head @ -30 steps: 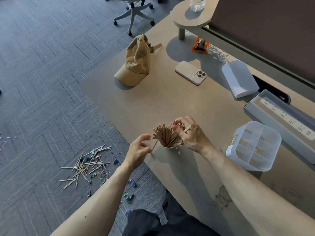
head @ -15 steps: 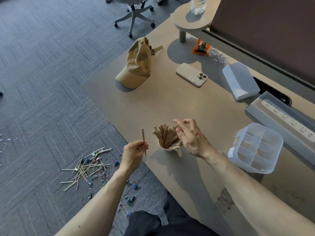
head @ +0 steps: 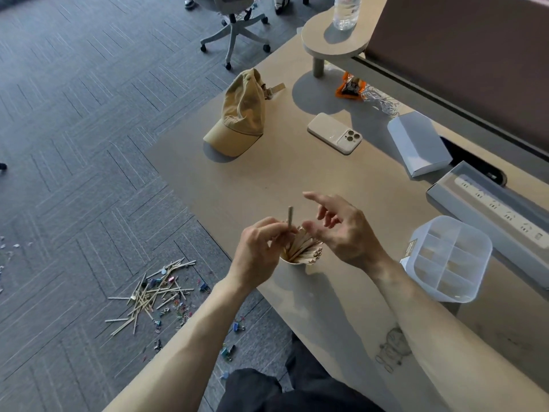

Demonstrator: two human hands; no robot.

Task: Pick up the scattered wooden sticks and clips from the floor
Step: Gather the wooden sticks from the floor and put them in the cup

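A grey carpeted floor (head: 74, 114) is seen across the left of the frame, and one beige worktop (head: 237, 179) fills the centre and right. One office chair (head: 234, 34) is seen at the top. On the worktop, one power strip (head: 499, 209) in a clear case is laid at the right edge; its markings are too small to be read. Below it, one clear divided organiser (head: 416, 236) is placed, with a side label (head: 411, 248) that cannot be read. One tan cap (head: 240, 114) is set upper centre, one white box (head: 419, 144) upper right, and one phone (head: 334, 133) lies between them, lenses up. One clear bottle (head: 344, 10) is stood on a raised shelf (head: 315, 46) at the top.

Two hands are seen at centre. The right hand (head: 341, 230) is held wide and loose, with nothing gripped, just beside one small white cup (head: 292, 261) packed with wooden sticks (head: 303, 248). One single stick (head: 290, 217) is pinched upright by the left hand (head: 258, 254), over the cup's left rim.

At lower left, on the floor, a pile of scattered sticks (head: 151, 292) is left, too tangled to be counted, with many small coloured clips (head: 181, 310) strewn among and below them.
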